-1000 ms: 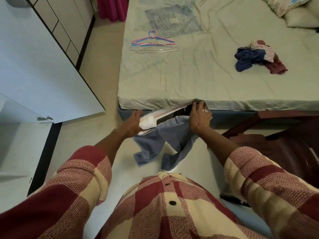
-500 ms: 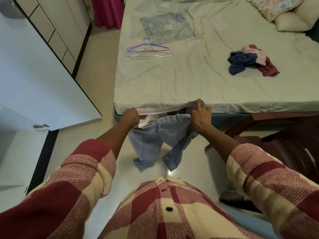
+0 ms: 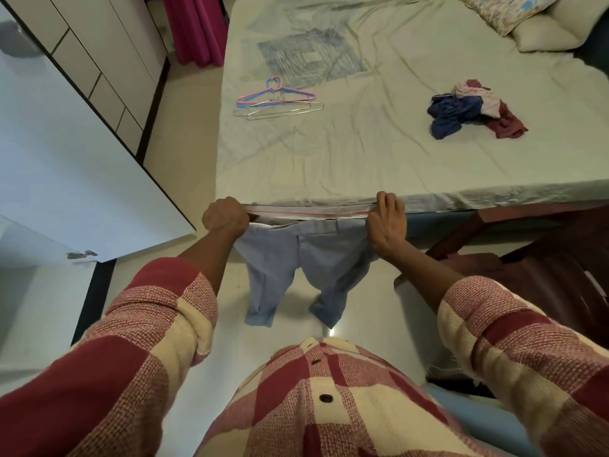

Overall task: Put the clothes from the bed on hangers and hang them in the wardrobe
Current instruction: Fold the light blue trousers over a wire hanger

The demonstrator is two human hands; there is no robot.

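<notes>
Before the bed (image 3: 362, 166) — pale-blue trousers (image 3: 296, 258), waistband stretched taut — both hands' fingers (image 3: 385, 201) pinching it.

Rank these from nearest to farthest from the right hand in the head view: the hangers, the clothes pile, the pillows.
From the right hand:
1. Hangers, on the bed's left side.
2. Clothes pile, right of centre; too close with the hangers to call firmly.
3. Pillows, far right corner.

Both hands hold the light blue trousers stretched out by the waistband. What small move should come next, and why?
Probably carry the trousers forward to the hangers on the bed. The left hand and right hand each grip an end of the waistband, the legs hang free, and no hanger is in them yet.
</notes>
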